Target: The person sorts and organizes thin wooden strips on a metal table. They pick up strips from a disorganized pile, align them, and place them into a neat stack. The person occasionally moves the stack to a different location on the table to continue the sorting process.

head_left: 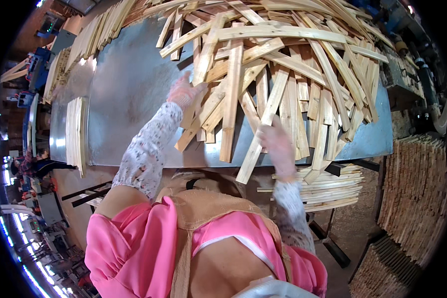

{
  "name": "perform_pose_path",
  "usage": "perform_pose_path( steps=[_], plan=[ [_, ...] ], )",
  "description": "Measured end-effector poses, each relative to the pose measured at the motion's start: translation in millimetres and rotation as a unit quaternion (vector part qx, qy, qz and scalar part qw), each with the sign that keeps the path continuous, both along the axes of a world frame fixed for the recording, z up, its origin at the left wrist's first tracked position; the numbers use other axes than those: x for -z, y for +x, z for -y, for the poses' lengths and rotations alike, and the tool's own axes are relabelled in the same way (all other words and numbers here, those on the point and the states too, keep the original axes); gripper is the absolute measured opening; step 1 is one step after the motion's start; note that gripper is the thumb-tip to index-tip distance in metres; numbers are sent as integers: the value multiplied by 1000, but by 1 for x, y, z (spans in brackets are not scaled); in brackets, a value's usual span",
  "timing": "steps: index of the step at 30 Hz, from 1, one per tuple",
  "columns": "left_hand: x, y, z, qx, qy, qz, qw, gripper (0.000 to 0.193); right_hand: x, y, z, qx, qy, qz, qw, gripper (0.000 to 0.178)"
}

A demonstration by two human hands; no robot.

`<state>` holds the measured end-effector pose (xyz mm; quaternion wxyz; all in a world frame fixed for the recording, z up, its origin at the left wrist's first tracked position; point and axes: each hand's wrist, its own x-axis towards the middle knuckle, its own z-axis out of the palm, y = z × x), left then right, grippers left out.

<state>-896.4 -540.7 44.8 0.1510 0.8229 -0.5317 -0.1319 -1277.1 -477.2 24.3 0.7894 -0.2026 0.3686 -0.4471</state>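
Note:
A big loose heap of pale wooden slats [283, 31] lies on a metal-topped table [129, 74]. My left hand [182, 93], in a patterned sleeve, reaches to the heap's left edge. Its fingers are apart, and their tips are over a slat there; no grip shows. Nearer to me, my right hand [279, 151] is closed at the edge of a long pale slat [275, 97], somewhat smeared by motion. That slat slants across the others, its near end past the table's front edge. Between my hands lies another slat [232, 99], pointing toward me.
A small neat stack of slats [76, 131] sits at the table's left. More slats [101, 30] line the far left edge. Below the front right edge is a stack of slats [332, 188]. Tall wood stacks [414, 184] stand at right, near machinery [424, 74].

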Motion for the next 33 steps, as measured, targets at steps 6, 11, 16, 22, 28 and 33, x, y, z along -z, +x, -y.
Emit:
perform_pose_path(
  steps=[6,11,16,22,28,33],
  plan=[
    [31,25,-14,42,95,-215,971,72,9,230,40,42,-59,-599,797,102],
    [40,130,-125,-5,134,-503,854,70,-1,334,-28,-69,-68,-597,796,109],
    [58,285,-241,-131,52,-750,647,57,12,474,-84,-183,-232,-414,861,101],
    [76,437,-283,-215,-74,-882,414,63,-29,558,-13,-235,-319,-590,703,53],
    [66,467,-310,-238,-98,-915,311,64,-11,531,79,-296,-492,-688,444,68],
    [34,468,-325,-271,-154,-775,549,68,42,547,71,-254,-480,-728,417,75]
  ],
)
